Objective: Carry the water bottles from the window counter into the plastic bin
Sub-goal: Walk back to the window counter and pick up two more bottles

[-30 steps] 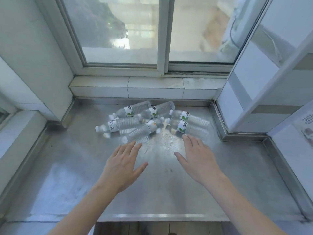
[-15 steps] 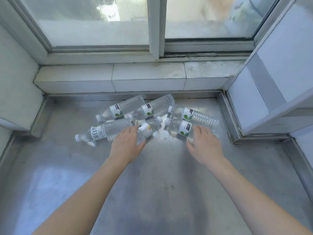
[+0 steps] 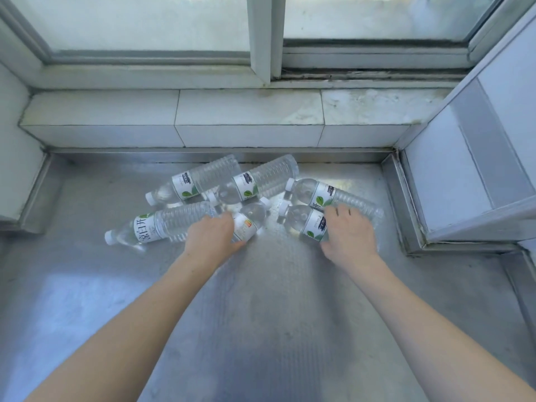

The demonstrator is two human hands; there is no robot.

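Note:
Several clear water bottles lie on their sides in a cluster on the steel window counter [image 3: 261, 285]. My left hand [image 3: 211, 237] wraps over the middle bottle with the orange-marked label [image 3: 246, 224]. My right hand [image 3: 349, 232] closes over the near right bottle with the green leaf label [image 3: 304, 221]. Both bottles still rest on the counter. Another bottle [image 3: 333, 195] lies just behind my right hand. A long bottle with dark lettering [image 3: 156, 224] lies left of my left hand, and two more [image 3: 194, 182] [image 3: 258, 181] lie behind. No plastic bin is in view.
A tiled sill [image 3: 249, 123] and window frame [image 3: 265, 39] run along the back. A white cabinet [image 3: 478, 158] closes the right side, a wall [image 3: 14, 140] the left. The counter has a raised metal rim [image 3: 397, 204] at back and right.
The view moved closer to the bottles. Both hands reached forward from above the counter and came down onto one bottle each, fingers curling round them.

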